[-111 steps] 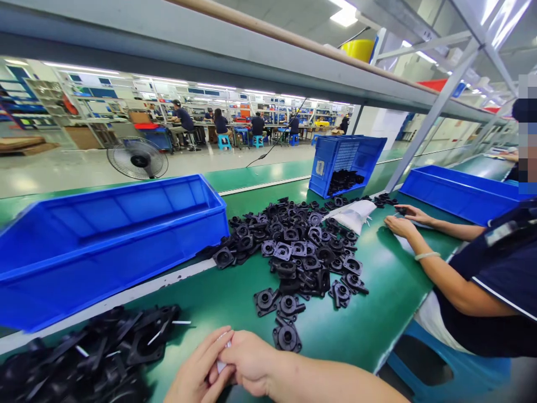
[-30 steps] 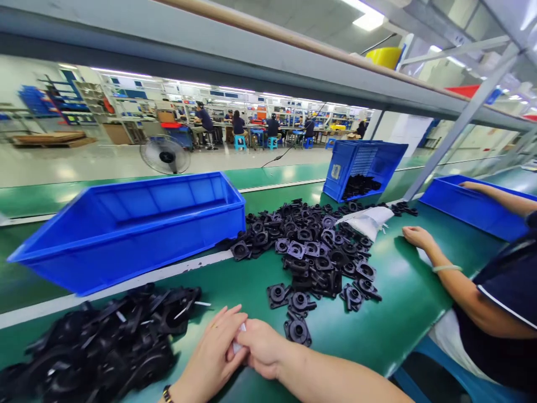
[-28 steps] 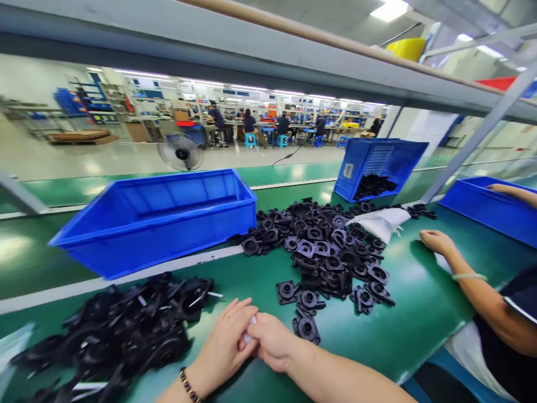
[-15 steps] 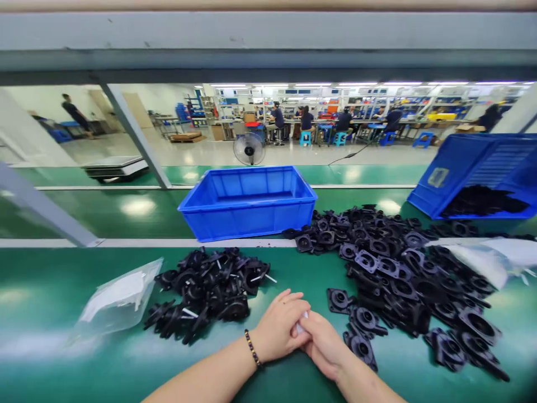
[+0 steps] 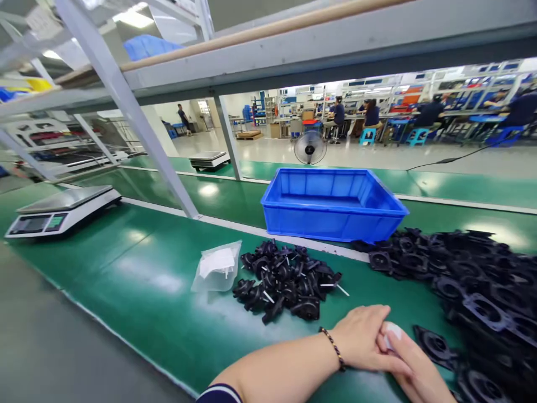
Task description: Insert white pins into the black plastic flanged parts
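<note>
My left hand [image 5: 363, 338] and my right hand [image 5: 419, 366] are clasped together low over the green work surface, the left with a beaded bracelet at its wrist. The left fingers lie closed over the right hand. A small white patch [image 5: 393, 333] shows at the right hand's fingers; whether it is a wrapping or a held piece I cannot tell. Beyond the left hand lies a pile of black plastic parts [image 5: 289, 282], some with thin white sticks. To the right spreads a larger heap of flat black parts with round openings [image 5: 482, 308]; one part [image 5: 434, 344] lies close by my right hand.
A blue bin [image 5: 331, 221] stands behind the piles. Left of the smaller pile lies a clear plastic bag [image 5: 218, 267] with white contents. A digital scale [image 5: 65, 210] sits at the far left. Metal posts and a shelf beam frame the bench; people sit working beyond a fan [image 5: 310, 148].
My view has swung left and tilted, so the scale and the bench's left edge now show and the tipped blue bin at right is gone. My hands stay clasped.
</note>
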Demonstrator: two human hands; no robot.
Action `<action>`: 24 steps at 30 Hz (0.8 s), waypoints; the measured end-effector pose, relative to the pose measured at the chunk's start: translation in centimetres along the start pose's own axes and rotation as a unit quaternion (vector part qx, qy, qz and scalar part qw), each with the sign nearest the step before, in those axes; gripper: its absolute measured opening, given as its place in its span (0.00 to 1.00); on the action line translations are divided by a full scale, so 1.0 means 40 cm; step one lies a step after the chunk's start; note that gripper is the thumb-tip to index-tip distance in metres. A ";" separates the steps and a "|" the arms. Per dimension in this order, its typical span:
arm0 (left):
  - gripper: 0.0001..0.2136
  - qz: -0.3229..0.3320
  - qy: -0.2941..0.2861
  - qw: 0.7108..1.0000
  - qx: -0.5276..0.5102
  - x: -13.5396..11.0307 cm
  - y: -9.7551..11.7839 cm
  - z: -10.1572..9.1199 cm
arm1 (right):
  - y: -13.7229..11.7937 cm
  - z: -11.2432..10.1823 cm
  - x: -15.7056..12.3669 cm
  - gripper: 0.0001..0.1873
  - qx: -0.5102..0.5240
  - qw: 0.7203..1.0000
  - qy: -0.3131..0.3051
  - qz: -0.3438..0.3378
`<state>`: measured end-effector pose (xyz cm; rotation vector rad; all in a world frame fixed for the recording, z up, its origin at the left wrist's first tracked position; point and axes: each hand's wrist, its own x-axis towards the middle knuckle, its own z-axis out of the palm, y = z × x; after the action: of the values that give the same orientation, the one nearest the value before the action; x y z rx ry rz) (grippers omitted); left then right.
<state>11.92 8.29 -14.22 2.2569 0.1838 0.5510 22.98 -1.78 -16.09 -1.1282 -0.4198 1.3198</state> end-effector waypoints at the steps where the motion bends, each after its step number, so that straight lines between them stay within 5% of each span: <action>1: 0.44 0.006 0.005 1.000 -0.007 0.000 0.000 0.005 | 0.000 -0.004 -0.001 0.21 -0.002 1.000 0.019 0.012; 5: 0.45 0.027 0.010 0.999 -0.046 -0.007 -0.003 0.019 | -0.004 -0.010 -0.004 0.32 0.047 0.991 0.117 0.054; 7: 0.45 0.047 0.008 0.996 -0.073 -0.014 -0.004 0.014 | -0.005 -0.011 -0.003 0.26 0.053 0.990 0.118 0.058; 9: 0.45 0.042 0.003 0.995 -0.092 -0.020 -0.004 -0.003 | -0.007 -0.010 -0.001 0.19 0.044 0.992 0.110 0.046; 14: 0.41 -0.088 0.006 0.992 -0.094 -0.017 -0.014 -0.045 | -0.022 0.007 0.003 0.25 0.046 0.994 0.089 0.047; 20: 0.17 -0.101 0.048 0.989 -0.093 0.014 -0.030 -0.026 | -0.044 0.032 0.005 0.25 0.026 0.998 0.031 0.051; 24: 0.15 -0.121 0.072 0.985 -0.103 0.018 -0.026 -0.017 | -0.052 0.034 0.005 0.25 -0.005 0.998 -0.005 0.069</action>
<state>12.29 9.66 -14.33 1.9598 0.4472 0.5753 23.07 -0.72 -13.84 -1.1760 -0.3615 1.4459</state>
